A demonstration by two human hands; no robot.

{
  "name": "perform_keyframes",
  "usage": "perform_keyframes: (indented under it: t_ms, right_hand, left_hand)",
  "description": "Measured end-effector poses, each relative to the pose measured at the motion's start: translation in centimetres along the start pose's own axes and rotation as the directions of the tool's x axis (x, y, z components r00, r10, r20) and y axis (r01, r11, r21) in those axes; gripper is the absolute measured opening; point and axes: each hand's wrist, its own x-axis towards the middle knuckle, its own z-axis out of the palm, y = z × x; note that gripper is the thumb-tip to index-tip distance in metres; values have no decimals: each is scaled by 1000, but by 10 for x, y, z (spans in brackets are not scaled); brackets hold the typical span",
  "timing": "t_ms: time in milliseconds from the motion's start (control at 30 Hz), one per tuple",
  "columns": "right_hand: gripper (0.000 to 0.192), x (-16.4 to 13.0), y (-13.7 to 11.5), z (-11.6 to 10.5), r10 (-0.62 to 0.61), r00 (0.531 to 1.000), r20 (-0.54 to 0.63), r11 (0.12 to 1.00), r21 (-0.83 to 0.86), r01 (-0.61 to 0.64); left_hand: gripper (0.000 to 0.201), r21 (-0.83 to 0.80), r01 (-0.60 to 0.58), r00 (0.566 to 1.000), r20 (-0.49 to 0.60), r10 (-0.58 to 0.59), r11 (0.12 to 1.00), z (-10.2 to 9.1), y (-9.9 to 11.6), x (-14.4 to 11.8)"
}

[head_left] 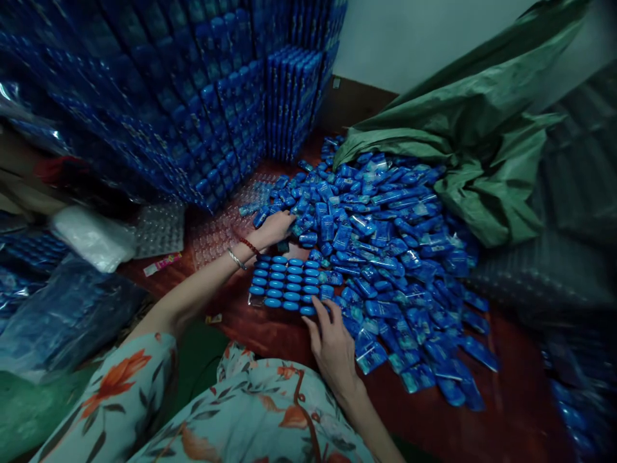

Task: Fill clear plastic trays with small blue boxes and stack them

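Observation:
My left hand reaches to the near-left edge of a heap of small blue wrapped packets, its fingers drawn together; what they hold, if anything, is hidden. Below it lies a clear plastic tray filled with rows of blue rounded oval pieces. At the tray's near right corner, the thumb and forefinger of my right hand close around one blue oval piece. The other fingers of that hand are spread above the tray's edge.
Tall stacks of filled blue trays stand at the back left. Clear moulded trays lie on the reddish-brown surface. A green sack covers the heap's far right. A white plastic bag lies at left.

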Motion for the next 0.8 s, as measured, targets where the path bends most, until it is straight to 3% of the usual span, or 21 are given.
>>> perform_keyframes:
  t_ms: [133, 267, 433, 500, 567, 667, 733, 800]
  right_hand:
    - [34, 6, 15, -3, 58, 996, -66, 996, 74, -53]
    - [32, 16, 18, 3, 46, 996, -81, 991, 129, -36]
    - [27, 27, 16, -8, 53, 986, -155, 971, 240, -14]
    - [25, 28, 19, -18, 131, 974, -185, 922, 383, -51]
    - [22, 27, 19, -28, 219, 966, -136, 833, 541, -113]
    - [23, 30, 9, -36, 261, 965, -13, 715, 674, -184]
    - [27, 36, -6, -36, 193, 980, 54, 682, 711, -174]
    - [37, 41, -25, -34, 77, 986, 148, 644, 748, -162]
  left_hand:
    - [30, -65, 35, 999, -19, -37, 997, 4, -15, -16]
    - [26, -149, 99, 993, -42, -106, 984, 10, -14, -16]
    - [20, -266, 119, 987, -74, -144, 957, -9, -11, -19]
    - [19, -474, 107, 980, -98, -173, 874, -24, -9, -42]
    - [23, -736, 91, 976, -69, -208, 670, -39, -3, -76]
    - [27, -894, 147, 971, 51, -232, 423, -52, 11, -134]
    - [27, -906, 194, 967, 112, -229, 375, -54, 22, -165]
    - [28, -888, 224, 967, 153, -201, 402, -52, 34, -188]
